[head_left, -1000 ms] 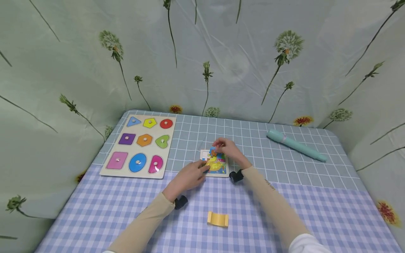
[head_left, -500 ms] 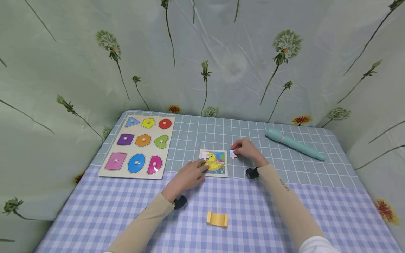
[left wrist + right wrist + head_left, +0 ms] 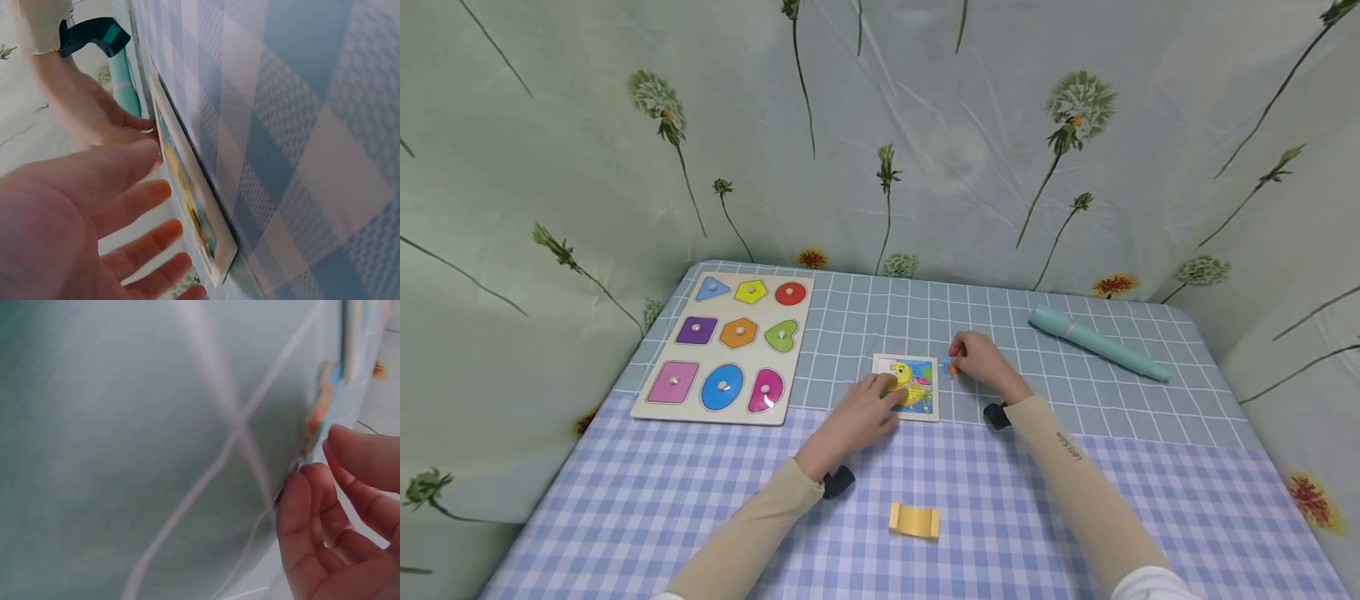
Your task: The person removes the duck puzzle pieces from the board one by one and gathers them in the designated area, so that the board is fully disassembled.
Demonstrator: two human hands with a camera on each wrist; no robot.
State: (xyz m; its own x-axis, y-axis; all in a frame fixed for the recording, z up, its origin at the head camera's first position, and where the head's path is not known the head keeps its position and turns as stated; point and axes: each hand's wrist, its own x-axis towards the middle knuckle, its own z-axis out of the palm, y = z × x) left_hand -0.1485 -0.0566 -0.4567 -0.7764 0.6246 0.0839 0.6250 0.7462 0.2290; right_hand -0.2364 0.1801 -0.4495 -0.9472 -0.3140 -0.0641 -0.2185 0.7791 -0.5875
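Observation:
A small framed jigsaw puzzle (image 3: 925, 385) with a yellow duck picture lies flat in the middle of the table. My left hand (image 3: 865, 412) lies over its lower left part, fingers spread and hiding some of the picture. In the left wrist view the left fingers (image 3: 134, 203) are straight and loosely apart beside the puzzle frame (image 3: 181, 169). Just right of the puzzle, my right hand (image 3: 981, 360) pinches a small blue and orange puzzle piece (image 3: 948, 367). Seen from the right wrist, this piece stands partly behind the thumb and curled fingertips.
A board of coloured knobbed shapes (image 3: 696, 408) lies at the left. A teal tube-like thing (image 3: 1101, 343) lies at the back right, and a curved yellow block (image 3: 914, 521) sits in front. A dandelion-print cloth (image 3: 955, 150) hangs behind the table.
My right hand has carried the puzzle piece from above the puzzle to the table on its right. The piece then changed its tilt. My left hand has shifted slightly to the right.

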